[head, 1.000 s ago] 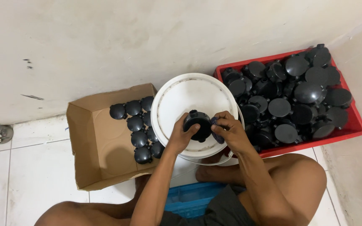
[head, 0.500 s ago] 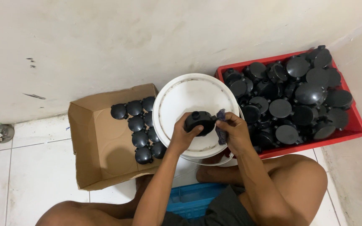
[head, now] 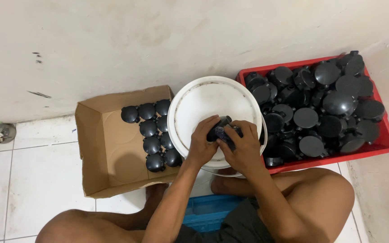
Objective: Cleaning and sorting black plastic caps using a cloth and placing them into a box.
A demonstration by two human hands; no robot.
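Over the white bucket lid [head: 203, 101], a small black part [head: 218, 129] is held between both hands. The left hand [head: 202, 146] is closed around the part's near side, its grip clamped on it with fingers curled over the top. The right hand [head: 244, 146] is pressed against the part from the other side, its grip likewise shut on it, so that little of the part is seen. What exactly is being done to the part cannot be told.

Just left of the lid, a cardboard box [head: 100, 157] is set on the tiled floor [head: 32, 175]; black round caps [head: 151, 145] are lined up along its right side, touching one another. To the right of the lid, a red crate [head: 386, 141] is heaped with more black caps [head: 306, 118]. A blue crate [head: 208, 211] is seen between the person's bare knees. Box, lid and red crate are placed against a pale wall [head: 136, 40].
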